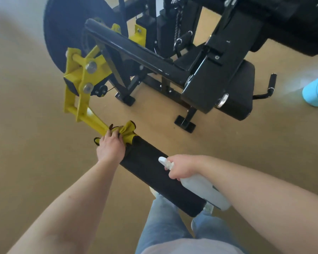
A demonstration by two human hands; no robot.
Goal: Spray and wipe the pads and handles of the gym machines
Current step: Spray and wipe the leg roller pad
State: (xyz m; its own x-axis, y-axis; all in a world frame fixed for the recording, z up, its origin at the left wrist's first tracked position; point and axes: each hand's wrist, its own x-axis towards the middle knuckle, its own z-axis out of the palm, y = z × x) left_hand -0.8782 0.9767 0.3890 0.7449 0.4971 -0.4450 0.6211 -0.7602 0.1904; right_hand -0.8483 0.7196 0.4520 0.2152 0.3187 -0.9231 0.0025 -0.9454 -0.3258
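Observation:
A long black roller pad [160, 178] juts toward me from a yellow lever arm [84, 110] of the black gym machine [200, 57]. My left hand [110, 146] grips a bunched yellow cloth [128, 133] against the far end of the pad, where it meets the yellow arm. My right hand [182, 168] holds a translucent spray bottle [204, 189] by its neck just above the near half of the pad, the white nozzle pointing left toward my other hand.
The machine's black seat pad [240, 96] and a side handle [271, 85] lie at the right, with steel feet [184, 123] on the tan floor. A light blue object [317, 90] sits at the right edge. My jeans-clad legs [165, 226] stand beneath the roller pad.

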